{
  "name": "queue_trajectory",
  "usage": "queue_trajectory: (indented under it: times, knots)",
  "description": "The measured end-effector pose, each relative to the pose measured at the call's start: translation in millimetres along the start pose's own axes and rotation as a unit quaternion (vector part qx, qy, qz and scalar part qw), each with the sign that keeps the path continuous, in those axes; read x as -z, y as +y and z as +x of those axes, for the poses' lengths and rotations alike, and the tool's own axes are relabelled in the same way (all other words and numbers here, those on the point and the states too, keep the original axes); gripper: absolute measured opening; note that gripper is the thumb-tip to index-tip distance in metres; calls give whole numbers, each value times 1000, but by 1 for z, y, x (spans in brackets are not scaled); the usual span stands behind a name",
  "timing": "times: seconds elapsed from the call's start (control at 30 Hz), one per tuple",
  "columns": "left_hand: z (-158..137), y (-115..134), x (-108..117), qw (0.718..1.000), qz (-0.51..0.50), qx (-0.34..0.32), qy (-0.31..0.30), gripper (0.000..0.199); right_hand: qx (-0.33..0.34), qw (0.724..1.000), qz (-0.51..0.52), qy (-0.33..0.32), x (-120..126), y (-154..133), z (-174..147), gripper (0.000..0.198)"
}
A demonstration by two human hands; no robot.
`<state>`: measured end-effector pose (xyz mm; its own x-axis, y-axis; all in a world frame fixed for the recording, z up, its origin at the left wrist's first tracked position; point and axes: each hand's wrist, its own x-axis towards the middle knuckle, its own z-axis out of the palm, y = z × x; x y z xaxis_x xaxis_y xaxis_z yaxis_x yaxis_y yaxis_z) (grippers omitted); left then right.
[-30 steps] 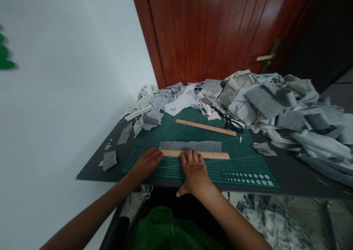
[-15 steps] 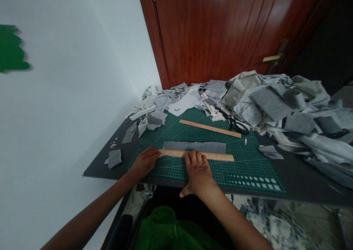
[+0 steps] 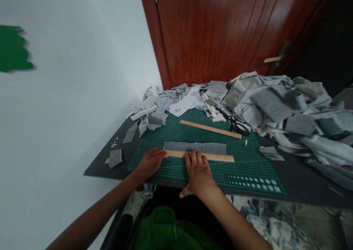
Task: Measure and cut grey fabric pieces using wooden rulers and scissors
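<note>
A wooden ruler [image 3: 220,157] lies along the near edge of a grey fabric strip [image 3: 209,147], both on the green cutting mat [image 3: 171,169]. My right hand [image 3: 198,169] presses down on the ruler near its middle, fingers stretched out flat and thumb apart, toward the table edge. At the ruler's left end is my left hand [image 3: 151,163], its fingers pinched together. A tiny pale tip shows at those fingertips, too small to name. The left end of the ruler is hidden behind that hand.
A second wooden ruler [image 3: 209,129] lies farther back on the mat, with black-handled scissors [image 3: 238,127] beside it. Heaped fabric scraps [image 3: 275,103] cover the right and back. Small grey pieces [image 3: 115,158] sit at left. A wall and a door [image 3: 209,33] border the table.
My left hand has slid a little to the right along the ruler, still pinched. My right hand, the ruler and the fabric strip have stayed in place.
</note>
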<state>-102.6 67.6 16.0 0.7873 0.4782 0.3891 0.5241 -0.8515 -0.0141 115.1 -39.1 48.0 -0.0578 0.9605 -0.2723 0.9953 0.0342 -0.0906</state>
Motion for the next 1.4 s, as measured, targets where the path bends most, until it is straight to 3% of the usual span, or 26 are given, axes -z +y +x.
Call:
queue_trajectory:
  times: [0.5,1.4]
  knots:
    - [-16,-13,16,999,42,-8,23,28,2,1000,-12,12,-1,0,0,158]
    - [2,10,-2,1000,-4,8,11,23,5,1000,-19,17,-2,0,0,160]
